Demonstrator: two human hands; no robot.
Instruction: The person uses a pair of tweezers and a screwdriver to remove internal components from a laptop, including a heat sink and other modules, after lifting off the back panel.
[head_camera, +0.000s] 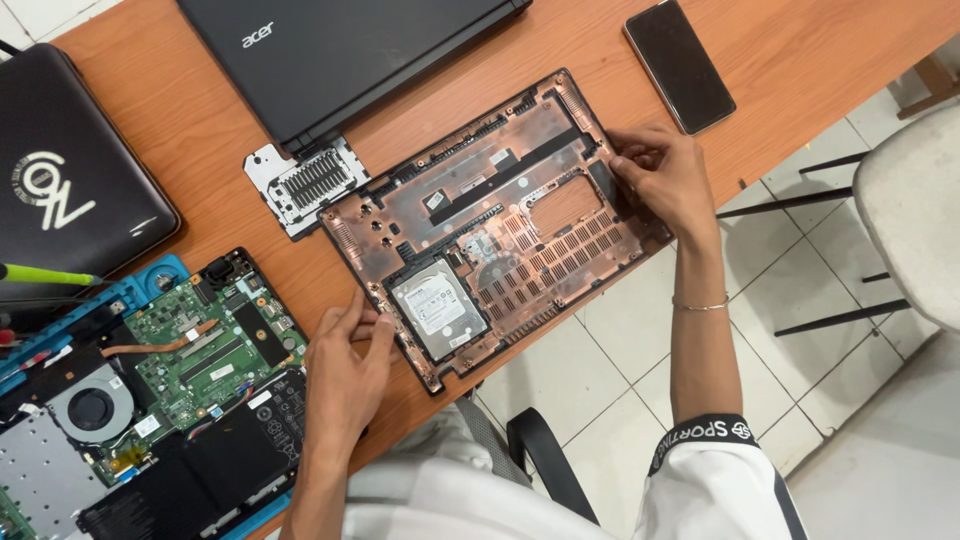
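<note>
A laptop bottom cover (500, 215) lies inner side up on the wooden table, copper-coloured inside, with a silver hard drive (438, 308) seated in its near-left corner. My left hand (345, 365) grips the cover's near-left edge beside the drive, thumb and fingers pinched on the rim. My right hand (665, 180) holds the cover's far-right edge, fingers curled over it. The cover's near-right side overhangs the table edge.
An opened laptop with green motherboard (205, 340), fan (92, 410) and black battery (215, 455) sits at the left. A closed black laptop (340, 50), a small vented panel (300, 182), a dark laptop (70, 170) and a phone (680, 65) lie around. A chair (545, 460) stands below.
</note>
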